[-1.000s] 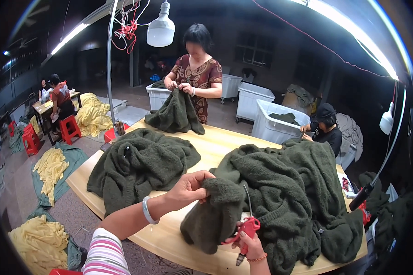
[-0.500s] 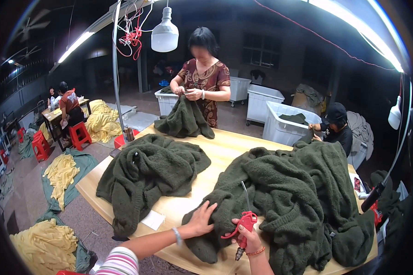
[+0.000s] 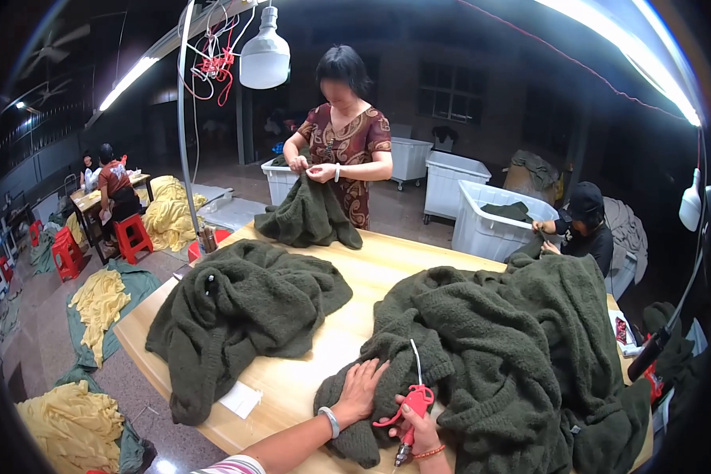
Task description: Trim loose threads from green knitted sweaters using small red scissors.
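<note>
A large heap of dark green knitted garments (image 3: 498, 332) covers the right part of the wooden table. My left hand (image 3: 361, 390) lies with fingers outstretched on a sleeve-like fold at the heap's left edge. In my right hand (image 3: 419, 430) is a red air blow gun (image 3: 412, 407), its thin metal nozzle pointing up and away over the knitwear. Fingers wrap round the gun's handle. Left of my hands rests another dark green garment (image 3: 245, 308), with a small white tag (image 3: 241, 399) beside its lower end.
Across the table (image 3: 336, 276) a person (image 3: 344, 142) holds up a green garment. Another person (image 3: 584, 229) in a black cap handles knitwear at the right. White bins (image 3: 490, 225) stand behind. A bulb (image 3: 265, 59) hangs overhead; yellow cloth (image 3: 75, 430) lies on the floor at left.
My left hand has slid slightly right and farther onto the fold. The blow gun has shifted a little left and down in my right hand. The view has moved slightly.
</note>
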Demonstrator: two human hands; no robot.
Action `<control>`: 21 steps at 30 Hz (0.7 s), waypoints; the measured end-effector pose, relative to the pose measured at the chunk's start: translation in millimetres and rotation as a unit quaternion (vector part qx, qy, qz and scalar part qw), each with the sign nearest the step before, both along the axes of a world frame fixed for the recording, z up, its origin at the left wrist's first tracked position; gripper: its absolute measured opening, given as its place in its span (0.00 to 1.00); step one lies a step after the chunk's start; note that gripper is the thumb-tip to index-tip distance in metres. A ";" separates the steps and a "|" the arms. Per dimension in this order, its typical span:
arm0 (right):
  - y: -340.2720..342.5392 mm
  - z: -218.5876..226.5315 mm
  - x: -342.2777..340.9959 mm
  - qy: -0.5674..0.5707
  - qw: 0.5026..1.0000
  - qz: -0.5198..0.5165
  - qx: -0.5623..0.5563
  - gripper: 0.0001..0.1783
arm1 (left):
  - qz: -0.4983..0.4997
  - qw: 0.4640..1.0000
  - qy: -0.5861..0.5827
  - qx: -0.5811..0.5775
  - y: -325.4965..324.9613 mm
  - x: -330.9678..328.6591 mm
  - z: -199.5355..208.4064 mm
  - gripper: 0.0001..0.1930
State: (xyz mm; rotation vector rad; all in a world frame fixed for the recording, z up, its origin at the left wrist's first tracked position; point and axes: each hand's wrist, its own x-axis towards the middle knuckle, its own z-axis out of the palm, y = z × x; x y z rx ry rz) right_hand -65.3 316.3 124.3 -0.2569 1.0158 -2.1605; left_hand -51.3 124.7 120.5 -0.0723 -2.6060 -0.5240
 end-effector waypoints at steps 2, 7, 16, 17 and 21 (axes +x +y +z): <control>-1.5 0.8 0.0 0.003 1.000 -0.005 0.012 0.24 | -0.004 1.000 -0.006 0.009 -2.7 -4.0 1.7 0.39; 2.7 -5.8 -0.7 0.020 0.999 0.002 0.032 0.24 | -0.023 0.998 0.032 0.051 -5.3 -7.9 -1.1 0.36; -2.7 10.3 13.7 -0.002 0.998 -0.043 0.038 0.23 | -0.036 0.992 0.066 0.105 -12.1 -10.4 3.9 0.30; -3.7 13.0 14.2 0.003 0.998 -0.051 0.037 0.25 | -0.038 0.991 0.063 0.110 -12.9 -10.5 4.0 0.30; 0.5 4.4 12.3 0.005 0.998 -0.055 0.037 0.31 | -0.044 0.988 0.059 0.135 -12.6 -11.3 7.9 0.31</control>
